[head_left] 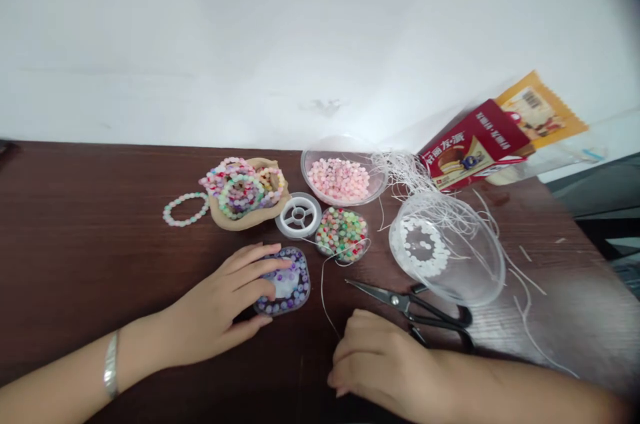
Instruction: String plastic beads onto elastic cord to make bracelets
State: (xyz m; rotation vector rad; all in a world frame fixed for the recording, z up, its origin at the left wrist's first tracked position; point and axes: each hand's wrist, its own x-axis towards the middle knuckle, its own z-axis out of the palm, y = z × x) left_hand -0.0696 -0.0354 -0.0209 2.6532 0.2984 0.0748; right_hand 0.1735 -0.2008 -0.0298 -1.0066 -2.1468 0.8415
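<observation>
Dark brown wooden table [100,244] stands against a white wall. Left hand [220,311] lies with spread fingers on the small clear tray of purple beads [287,284]. Right hand [380,361], near black scissors [420,311], pinches the thin white thread [324,284].

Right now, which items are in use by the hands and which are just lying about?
In use:
left hand
purple bead tray
right hand
cord

Lying about:
scissors
spool
pink beads
mixed beads
white beads
bracelets
snack box
</observation>
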